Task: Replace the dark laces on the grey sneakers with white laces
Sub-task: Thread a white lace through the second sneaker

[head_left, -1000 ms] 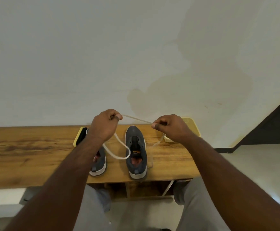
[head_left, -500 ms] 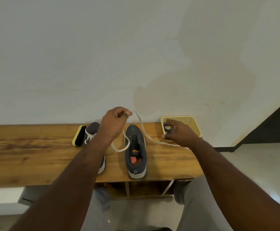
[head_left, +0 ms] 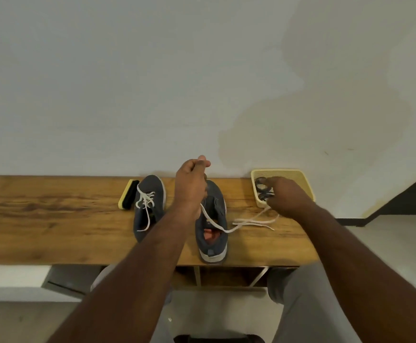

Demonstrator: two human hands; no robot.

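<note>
white lace (head_left: 229, 229) pinched in raised left hand (head_left: 192, 180), trailing below the grip across the unlaced grey sneaker (head_left: 212, 219) onto the bench (head_left: 53, 219); right hand (head_left: 288, 196) rests at the basket (head_left: 303, 180), fingers curled on dark laces (head_left: 262, 188)

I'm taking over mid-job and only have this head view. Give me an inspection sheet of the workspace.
Surface: wooden bench, against a wall.
Job's things: left sneaker already has white laces; right sneaker is unlaced; white lace trails from it across the bench; dark laces lie in the yellow basket.
Clutter: shoe brush beside the left sneaker.
Grippers: left hand pinches the white lace, raised; right hand reaches at the basket, grip unclear.
Cables: nothing seen.
Surroundings: stained wall, pale floor.
</note>
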